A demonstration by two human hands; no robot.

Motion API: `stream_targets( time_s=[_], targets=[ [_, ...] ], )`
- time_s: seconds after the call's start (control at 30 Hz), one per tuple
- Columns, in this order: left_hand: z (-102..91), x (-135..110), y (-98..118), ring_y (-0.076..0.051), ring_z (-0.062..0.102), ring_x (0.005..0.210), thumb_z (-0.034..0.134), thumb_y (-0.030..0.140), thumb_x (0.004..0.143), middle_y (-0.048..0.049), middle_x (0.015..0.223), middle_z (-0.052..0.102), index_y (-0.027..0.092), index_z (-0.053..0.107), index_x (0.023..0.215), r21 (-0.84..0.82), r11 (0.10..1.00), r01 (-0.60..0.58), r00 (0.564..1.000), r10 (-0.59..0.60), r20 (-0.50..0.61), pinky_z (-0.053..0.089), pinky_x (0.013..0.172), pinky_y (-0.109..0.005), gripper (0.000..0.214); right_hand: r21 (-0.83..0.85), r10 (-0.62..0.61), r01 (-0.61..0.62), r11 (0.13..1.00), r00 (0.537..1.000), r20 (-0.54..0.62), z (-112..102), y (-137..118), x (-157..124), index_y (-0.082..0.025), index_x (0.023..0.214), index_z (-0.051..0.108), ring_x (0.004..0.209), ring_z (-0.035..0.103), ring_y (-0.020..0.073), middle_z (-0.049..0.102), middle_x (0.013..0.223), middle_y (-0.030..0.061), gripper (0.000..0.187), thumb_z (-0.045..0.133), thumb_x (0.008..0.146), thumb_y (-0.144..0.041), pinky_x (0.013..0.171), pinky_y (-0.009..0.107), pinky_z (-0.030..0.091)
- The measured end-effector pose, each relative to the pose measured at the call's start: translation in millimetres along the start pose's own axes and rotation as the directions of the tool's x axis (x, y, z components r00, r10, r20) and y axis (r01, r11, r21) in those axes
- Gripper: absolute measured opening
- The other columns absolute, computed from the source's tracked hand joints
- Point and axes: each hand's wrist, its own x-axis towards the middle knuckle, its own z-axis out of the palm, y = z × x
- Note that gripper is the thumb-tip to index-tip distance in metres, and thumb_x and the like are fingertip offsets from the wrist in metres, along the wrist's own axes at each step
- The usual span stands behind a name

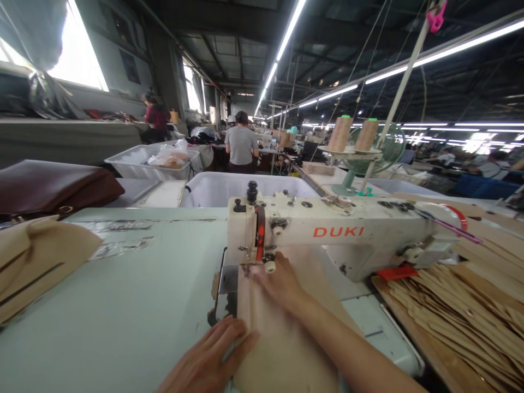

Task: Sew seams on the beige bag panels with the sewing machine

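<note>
A white DUKI sewing machine (335, 232) stands on the pale green table (123, 300). A tan piece of material (278, 333) lies under its needle, a seam line running along its left side. My right hand (278, 281) lies flat on the tan piece just right of the presser foot, fingers stretched toward the needle. Lower down, my left hand (210, 357) rests with fingers spread on the near left edge of the same piece. Neither hand grips anything.
Stacked tan pieces (462, 316) lie on a board at the right. More tan pieces (36, 262) and a brown bag (53, 188) sit at the left. White bins (213, 188) stand behind the machine. Two thread cones (352, 134) and a green fan (388, 147) rise at the back. Other workers stand farther off.
</note>
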Motion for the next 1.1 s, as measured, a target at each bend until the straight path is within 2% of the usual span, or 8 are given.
stream_targets(
  time_s=[0.17,0.3,0.4,0.57,0.67,0.8,1.0,1.1],
  targets=[
    [31.3,-4,-23,-0.021,0.061,0.116,0.046,0.016,0.100,-0.0018,0.116,0.067,0.035,0.032,0.150,0.031,0.996,-0.087,0.996,0.088,-0.023,0.031,0.118,-0.039,0.055,0.150,-0.268,0.261,0.954,0.963,0.030,-2,-4,-59,-0.025,0.109,0.068,0.109,0.060,0.0155,0.069,0.112,0.0001,0.020,0.059,0.093,-0.016,0.106,0.033,0.037],
    [41.6,-2,-35,-0.020,0.058,0.121,0.046,0.011,0.099,-0.0011,0.119,0.066,0.035,0.033,0.149,0.056,0.998,-0.033,0.999,0.033,-0.002,0.025,0.121,-0.043,0.057,0.061,-0.334,0.335,0.940,0.942,-0.024,13,1,-66,-0.024,0.128,0.060,0.122,0.053,0.0182,0.064,0.129,0.0014,0.033,0.051,0.097,-0.016,0.115,0.040,0.027],
    [31.1,6,-42,-0.022,0.058,0.122,0.049,0.017,0.099,-0.0018,0.122,0.066,0.034,0.033,0.150,0.034,0.996,-0.082,0.995,0.080,0.057,0.026,0.120,-0.044,0.056,0.010,-0.328,0.328,0.944,0.944,-0.010,13,2,-57,-0.024,0.130,0.059,0.124,0.052,0.0194,0.062,0.133,-0.0001,0.034,0.052,0.097,-0.017,0.113,0.041,0.030],
    [-7.3,26,-35,-0.027,0.060,0.118,0.064,0.048,0.090,-0.0062,0.120,0.065,0.028,0.034,0.150,0.001,0.995,-0.098,0.994,0.098,0.053,0.031,0.118,-0.046,0.070,-0.046,-0.322,0.322,0.946,0.947,0.002,6,3,-46,-0.023,0.131,0.059,0.121,0.053,0.0205,0.059,0.137,0.0006,0.035,0.053,0.097,-0.019,0.110,0.040,0.035],
    [-22.8,35,-26,-0.027,0.060,0.117,0.072,0.039,0.084,-0.0050,0.125,0.064,0.029,0.037,0.148,0.003,1.000,-0.017,0.999,0.017,0.045,0.032,0.118,-0.046,0.074,-0.086,-0.302,0.302,0.949,0.953,0.018,7,5,-44,-0.024,0.135,0.056,0.122,0.052,0.0234,0.057,0.138,0.0042,0.038,0.053,0.097,-0.020,0.108,0.043,0.037],
    [-21.6,38,-30,-0.028,0.057,0.122,0.073,0.031,0.081,-0.0060,0.132,0.060,0.028,0.039,0.148,-0.028,0.999,0.025,0.995,-0.022,0.098,0.032,0.118,-0.051,0.076,-0.104,-0.265,0.266,0.958,0.964,0.029,7,5,-43,-0.026,0.141,0.051,0.119,0.055,0.0240,0.061,0.131,0.0082,0.046,0.053,0.096,-0.015,0.102,0.044,0.043],
    [-11.7,41,-49,-0.030,0.047,0.133,0.069,0.034,0.084,-0.0082,0.141,0.053,0.027,0.034,0.151,-0.057,0.996,0.072,0.976,-0.059,0.209,0.027,0.119,-0.057,0.076,0.019,-0.288,0.289,0.957,0.956,-0.055,8,4,-41,-0.021,0.113,0.069,0.099,0.063,0.0178,0.071,0.109,0.0046,0.027,0.060,0.091,-0.008,0.094,0.034,0.047],
    [-8.4,42,-55,-0.030,0.046,0.134,0.069,0.035,0.084,-0.0074,0.142,0.052,0.029,0.035,0.151,-0.069,0.993,0.092,0.975,-0.076,0.211,0.025,0.119,-0.057,0.075,-0.021,-0.282,0.281,0.959,0.958,-0.047,13,6,-39,-0.021,0.113,0.070,0.102,0.064,0.0180,0.072,0.111,0.0046,0.025,0.058,0.093,-0.010,0.098,0.036,0.045]
  ],
)
